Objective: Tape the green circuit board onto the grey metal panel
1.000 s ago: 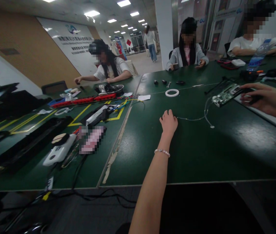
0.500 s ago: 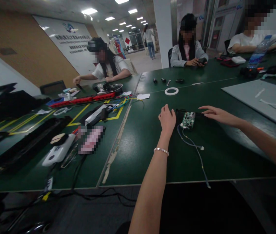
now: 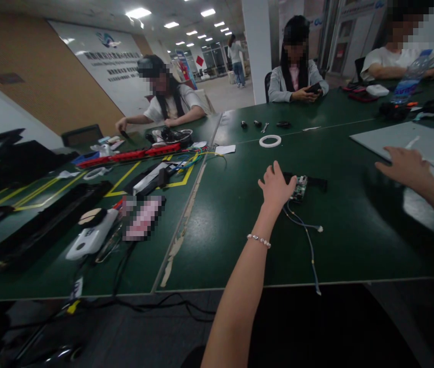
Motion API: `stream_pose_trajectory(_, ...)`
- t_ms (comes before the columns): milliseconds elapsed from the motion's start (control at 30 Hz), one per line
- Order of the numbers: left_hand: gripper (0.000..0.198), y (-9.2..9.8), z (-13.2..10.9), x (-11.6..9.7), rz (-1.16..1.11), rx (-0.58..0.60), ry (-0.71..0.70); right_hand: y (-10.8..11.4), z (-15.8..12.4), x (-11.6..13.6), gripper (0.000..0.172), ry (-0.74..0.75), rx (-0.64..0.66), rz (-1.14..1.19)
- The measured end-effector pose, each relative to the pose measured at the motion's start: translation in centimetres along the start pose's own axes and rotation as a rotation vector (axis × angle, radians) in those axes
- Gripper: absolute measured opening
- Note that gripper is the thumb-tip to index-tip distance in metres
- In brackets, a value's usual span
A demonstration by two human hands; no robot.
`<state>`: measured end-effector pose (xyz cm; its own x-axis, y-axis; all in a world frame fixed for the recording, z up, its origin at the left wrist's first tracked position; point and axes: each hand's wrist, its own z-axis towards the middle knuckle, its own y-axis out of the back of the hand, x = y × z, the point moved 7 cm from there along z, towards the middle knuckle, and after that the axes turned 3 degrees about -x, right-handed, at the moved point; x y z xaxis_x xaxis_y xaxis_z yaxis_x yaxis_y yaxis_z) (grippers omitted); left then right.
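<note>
A green circuit board [image 3: 300,188] with a black part [image 3: 318,183] behind it lies on the dark green table. Thin grey-blue cables [image 3: 309,245] with small white plugs trail from the board toward me, and one end hangs over the table's front edge. My left hand [image 3: 276,186] is spread at the board's left side and hides part of it; whether it touches the board I cannot tell. Well to the right, my right hand [image 3: 406,166] is raised with its fingers apart, holding nothing, near the grey panel [image 3: 385,137].
Beyond the board lie a roll of white tape [image 3: 270,141] and a small wrench [image 3: 265,128]. To the left are a white device [image 3: 91,237], a long black tray [image 3: 44,225] and a red strip [image 3: 128,155]. A bottle [image 3: 408,82] stands far right. Several people sit around the table.
My right hand has moved away from the board to the right, over toward the grey panel. My left hand has shifted slightly right, its fingers spreading and covering the board's left part.
</note>
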<state>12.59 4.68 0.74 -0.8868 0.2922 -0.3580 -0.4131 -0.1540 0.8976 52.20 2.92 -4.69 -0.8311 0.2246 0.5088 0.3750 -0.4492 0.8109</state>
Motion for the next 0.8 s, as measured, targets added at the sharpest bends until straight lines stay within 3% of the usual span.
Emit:
stream_pose_trajectory(100, 0.089, -1.2, -0.7, -1.4, 0.006, 0.13, -0.027, 1.0, -0.2, -3.0, 0.084, -0.111, 0.009, -0.303)
stream_pose_trajectory(233, 0.1, -2.3, -1.3, -1.8, 0.054, 0.229, -0.037, 1.1, -0.4, -5.0, 0.09, -0.109, 0.056, -0.455)
stream_pose_trajectory(367, 0.098, -2.5, -1.4, -1.6, 0.064, 0.259, -0.029, 0.7, -0.2, -6.5, 0.084, -0.133, 0.027, -0.531)
stream_pose_trajectory(567, 0.099, -2.4, -1.3, -1.6, 0.008, 0.281, -0.015, -0.6, 0.1, -8.1, 0.073, -0.216, 0.178, -0.471)
stream_pose_trajectory(800, 0.098, -2.4, -1.3, -1.7, -0.055, 0.27, -0.001, 0.1, 0.9, -8.6, 0.049, -0.205, 0.172, -0.449)
